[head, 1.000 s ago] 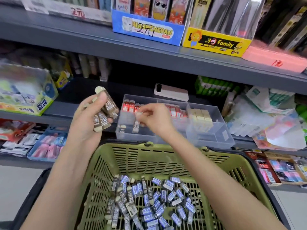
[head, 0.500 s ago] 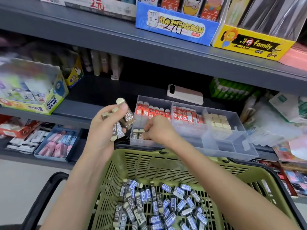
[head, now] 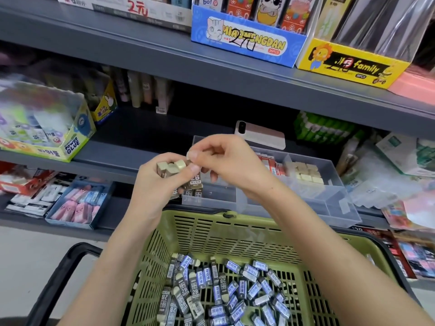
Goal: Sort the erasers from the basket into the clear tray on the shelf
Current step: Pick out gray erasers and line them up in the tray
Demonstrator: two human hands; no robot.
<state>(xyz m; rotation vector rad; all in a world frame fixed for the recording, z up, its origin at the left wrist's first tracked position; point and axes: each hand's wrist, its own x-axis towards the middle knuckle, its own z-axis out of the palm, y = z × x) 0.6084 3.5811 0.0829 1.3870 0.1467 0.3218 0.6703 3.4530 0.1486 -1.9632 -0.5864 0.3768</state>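
**A:** In the head view, what are the hands doing?

**B:** The left hand (head: 162,182) is gripping a bundle of erasers (head: 175,170), fingers curled round it. The right hand (head: 226,165) is meeting it, thumb and forefinger pinching the top of that bundle.

**A:** Where is all that sitting?

**B:** Both hands are hovering over the left end of the clear tray (head: 329,201), which is resting at the front edge of the shelf (head: 131,154). Red-sleeved erasers (head: 273,167) and pale blocks (head: 306,172) are filling its back compartments, and a few grey 2B ones (head: 194,192) are standing at its front left corner.

**A:** And the rest?

**B:** Loose erasers (head: 223,285) are lying heaped on the floor of the green basket (head: 235,223), just below the tray. A phone (head: 259,135) is lying behind the tray.
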